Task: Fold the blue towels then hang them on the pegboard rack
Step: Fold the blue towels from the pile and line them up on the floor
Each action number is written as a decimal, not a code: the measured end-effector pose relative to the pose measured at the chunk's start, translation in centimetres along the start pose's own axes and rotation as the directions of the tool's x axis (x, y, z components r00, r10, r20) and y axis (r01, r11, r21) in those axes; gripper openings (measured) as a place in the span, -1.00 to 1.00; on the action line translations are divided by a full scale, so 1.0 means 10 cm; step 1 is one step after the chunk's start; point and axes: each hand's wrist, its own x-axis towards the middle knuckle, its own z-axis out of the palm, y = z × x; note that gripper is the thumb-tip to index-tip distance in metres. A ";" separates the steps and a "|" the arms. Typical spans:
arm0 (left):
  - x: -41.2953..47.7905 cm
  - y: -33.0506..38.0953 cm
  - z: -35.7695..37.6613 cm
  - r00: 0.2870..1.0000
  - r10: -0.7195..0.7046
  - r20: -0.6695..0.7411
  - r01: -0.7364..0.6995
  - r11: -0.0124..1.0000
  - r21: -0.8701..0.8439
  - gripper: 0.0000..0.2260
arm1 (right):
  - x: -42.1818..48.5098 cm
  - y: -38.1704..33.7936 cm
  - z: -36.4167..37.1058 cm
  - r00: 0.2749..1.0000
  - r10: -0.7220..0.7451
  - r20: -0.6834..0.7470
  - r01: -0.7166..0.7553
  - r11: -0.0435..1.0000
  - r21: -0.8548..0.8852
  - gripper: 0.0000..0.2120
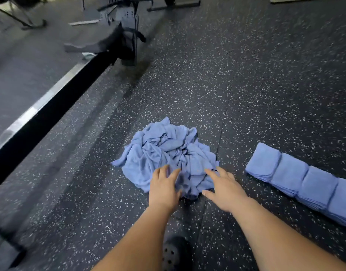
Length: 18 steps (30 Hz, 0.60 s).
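Head view, looking down on a speckled rubber floor (246,85). At lower centre of the frame lies a crumpled pile of blue towels (164,151), unfolded and tangled, loose corners trailing toward its left edge. Both hands reach to the near edge of this pile. The left hand (163,185) is spread wide with straight fingers laid over the cloth and grips nothing. The right hand (225,190) is likewise wide, fingers extended over the pile's lower right margin, thumb pointing left. The blur does not show whether either hand presses the cloth or only hovers above it. The open, paired posture suggests the hands are sorting for a single towel to draw out of the heap, which is probably the step in hand. At lower right, well apart from the pile, a row of folded towels (297,182) runs diagonally toward the frame's edge, the stacks touching side by side; keeping them clear of the heap likely separates finished from unfinished work. The pegboard rack is not in view, so hanging appears not yet begun. A dark perforated shoe (172,255) shows at bottom centre, a black rail (51,112) crosses the left side, and gym equipment (127,26) stands at upper left.
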 end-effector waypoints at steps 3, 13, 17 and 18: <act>0.03 -0.16 -0.04 0.998 -0.056 -0.022 0.056 0.998 -0.018 -0.42 | 0.11 -0.23 0.06 0.997 -0.060 0.039 0.060 0.998 -0.019 -0.25; 0.48 -0.29 -0.13 0.990 -0.092 0.104 0.094 0.995 -0.018 -0.81 | 0.32 -0.57 0.15 0.985 -0.156 0.076 0.147 0.982 0.116 -0.36; 0.47 -0.31 -0.20 0.991 -0.084 0.105 0.097 0.988 -0.118 -0.84 | 0.32 -0.65 0.07 0.989 -0.117 0.092 0.101 0.981 0.165 -0.36; 0.44 -0.32 -0.22 0.989 -0.103 0.103 0.119 0.979 -0.168 -0.86 | 0.31 -0.68 0.04 0.989 -0.112 0.094 0.093 0.979 0.180 -0.36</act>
